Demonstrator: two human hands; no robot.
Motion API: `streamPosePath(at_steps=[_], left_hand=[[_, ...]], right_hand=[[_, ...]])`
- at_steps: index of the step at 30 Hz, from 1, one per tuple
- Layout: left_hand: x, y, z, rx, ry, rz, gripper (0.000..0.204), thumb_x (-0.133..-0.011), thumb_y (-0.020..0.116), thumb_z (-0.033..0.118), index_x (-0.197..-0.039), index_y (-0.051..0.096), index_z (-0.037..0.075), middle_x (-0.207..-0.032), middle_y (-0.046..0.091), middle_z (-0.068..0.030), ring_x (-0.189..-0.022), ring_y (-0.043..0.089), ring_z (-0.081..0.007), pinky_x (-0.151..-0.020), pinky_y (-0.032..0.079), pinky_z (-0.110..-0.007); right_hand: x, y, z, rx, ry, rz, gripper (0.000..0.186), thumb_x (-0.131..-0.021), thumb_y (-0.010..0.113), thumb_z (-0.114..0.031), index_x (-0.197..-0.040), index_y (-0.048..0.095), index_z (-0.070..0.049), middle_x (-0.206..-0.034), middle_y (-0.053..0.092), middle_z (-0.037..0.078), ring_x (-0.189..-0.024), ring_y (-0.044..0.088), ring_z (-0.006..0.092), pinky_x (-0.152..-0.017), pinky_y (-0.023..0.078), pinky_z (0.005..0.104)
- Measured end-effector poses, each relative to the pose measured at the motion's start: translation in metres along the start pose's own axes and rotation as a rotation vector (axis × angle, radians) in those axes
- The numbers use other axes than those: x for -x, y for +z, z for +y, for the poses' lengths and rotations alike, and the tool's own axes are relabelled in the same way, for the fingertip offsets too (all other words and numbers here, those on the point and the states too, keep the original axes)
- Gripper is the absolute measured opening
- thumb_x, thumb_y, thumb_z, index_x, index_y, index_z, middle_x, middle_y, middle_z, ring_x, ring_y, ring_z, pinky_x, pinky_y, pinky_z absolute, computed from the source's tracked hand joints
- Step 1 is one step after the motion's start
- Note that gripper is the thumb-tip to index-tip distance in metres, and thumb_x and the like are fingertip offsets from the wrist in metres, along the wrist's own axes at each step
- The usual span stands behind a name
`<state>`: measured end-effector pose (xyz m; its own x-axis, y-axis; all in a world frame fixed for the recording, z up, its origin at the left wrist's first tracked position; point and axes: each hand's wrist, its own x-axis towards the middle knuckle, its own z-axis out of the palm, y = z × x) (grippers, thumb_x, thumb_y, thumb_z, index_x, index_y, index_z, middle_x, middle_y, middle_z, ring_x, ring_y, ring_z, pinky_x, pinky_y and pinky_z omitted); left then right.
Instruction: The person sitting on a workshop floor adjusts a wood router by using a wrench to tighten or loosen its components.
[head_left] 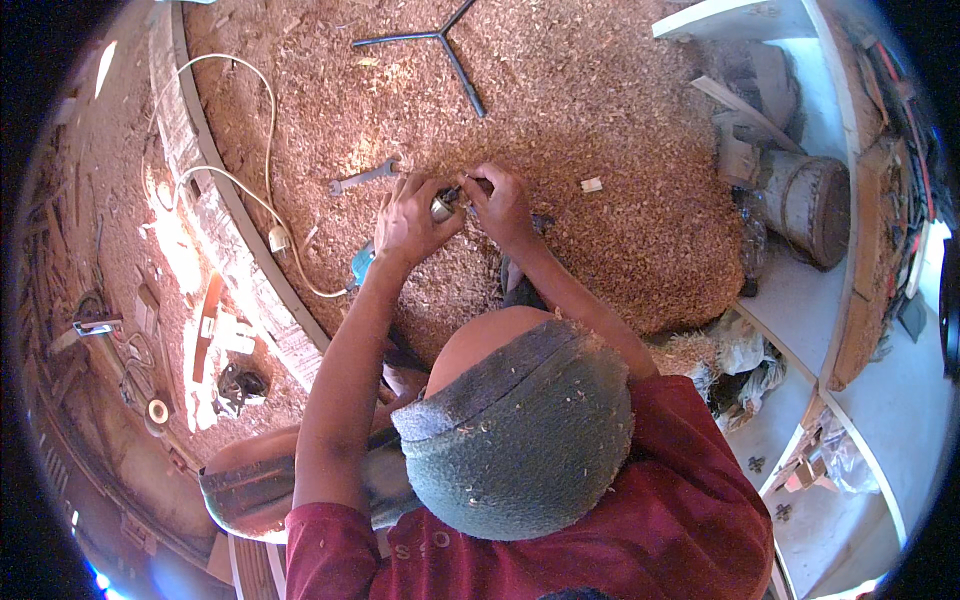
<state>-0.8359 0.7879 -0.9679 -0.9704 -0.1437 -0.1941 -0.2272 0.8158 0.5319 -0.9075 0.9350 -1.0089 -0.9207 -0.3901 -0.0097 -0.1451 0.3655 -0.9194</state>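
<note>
My left hand [412, 220] is wrapped round the metal front of a corded power tool with a teal body [363, 262]. The tool's silver head [443, 207] shows between my two hands. At its tip, my right hand [500, 205] is closed in a pinch on a small dark part, too small and covered to name. Just beyond my left hand, an open-ended wrench [362, 177] lies on the wood shavings. A pale cord [268, 205] runs from the tool's rear toward the left.
Wood shavings [620, 130] cover the ground. A black three-armed metal piece [440, 36] lies at the far side. A long timber beam [225, 230] borders the left. At right stand light panels [800, 300] and a round wooden block [815, 210]. An orange handsaw-like piece [207, 325] lies left.
</note>
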Motion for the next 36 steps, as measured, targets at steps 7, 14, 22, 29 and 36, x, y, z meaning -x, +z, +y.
streamPosePath(at_steps=[7, 14, 22, 29, 36], left_hand=[[0.0, -0.003, 0.003, -0.012, 0.011, -0.016, 0.051, -0.074, 0.077, 0.03, -0.121, 0.064, 0.016, -0.123, 0.061, -0.0131, -0.115, 0.057, -0.0341, -0.098, 0.047, -0.046], [-0.001, -0.003, 0.002, 0.008, 0.006, -0.017, 0.046, -0.077, 0.074, 0.032, -0.12, 0.064, 0.02, -0.117, 0.062, -0.0095, -0.112, 0.059, -0.032, -0.096, 0.047, -0.048], [-0.001, -0.005, 0.004, -0.006, 0.005, -0.02, 0.046, -0.077, 0.074, 0.032, -0.12, 0.065, 0.019, -0.118, 0.063, -0.0075, -0.113, 0.059, -0.0308, -0.097, 0.047, -0.047], [-0.002, -0.003, 0.004, -0.003, 0.029, 0.036, 0.048, -0.076, 0.073, 0.033, -0.12, 0.064, 0.018, -0.124, 0.062, -0.01, -0.116, 0.058, -0.0326, -0.099, 0.046, -0.047], [-0.003, -0.006, 0.006, 0.009, -0.034, -0.01, 0.054, -0.075, 0.074, 0.034, -0.122, 0.06, 0.011, -0.121, 0.063, -0.0126, -0.114, 0.059, -0.0336, -0.097, 0.046, -0.048]], right_hand=[[0.002, -0.005, 0.005, -0.039, 0.069, -0.091, 0.023, -0.088, 0.073, -0.017, -0.093, 0.069, 0.004, -0.083, 0.069, 0.019, -0.077, 0.07, 0.0284, -0.068, 0.052, 0.0369], [0.002, -0.006, 0.002, -0.036, 0.057, -0.089, 0.03, -0.089, 0.072, -0.027, -0.094, 0.07, 0.003, -0.086, 0.07, 0.018, -0.081, 0.071, 0.0298, -0.072, 0.054, 0.0381], [0.001, -0.01, -0.003, -0.007, 0.098, -0.113, 0.029, -0.088, 0.072, -0.026, -0.095, 0.071, 0.002, -0.089, 0.071, 0.019, -0.085, 0.07, 0.0325, -0.076, 0.054, 0.0386], [0.0, -0.011, 0.0, -0.035, 0.137, -0.056, 0.024, -0.088, 0.073, -0.02, -0.094, 0.071, 0.003, -0.086, 0.07, 0.018, -0.08, 0.069, 0.0315, -0.074, 0.053, 0.0378], [-0.001, -0.009, 0.011, -0.01, 0.116, -0.024, 0.023, -0.089, 0.073, -0.02, -0.091, 0.07, 0.003, -0.083, 0.069, 0.017, -0.076, 0.069, 0.0257, -0.069, 0.052, 0.036]])
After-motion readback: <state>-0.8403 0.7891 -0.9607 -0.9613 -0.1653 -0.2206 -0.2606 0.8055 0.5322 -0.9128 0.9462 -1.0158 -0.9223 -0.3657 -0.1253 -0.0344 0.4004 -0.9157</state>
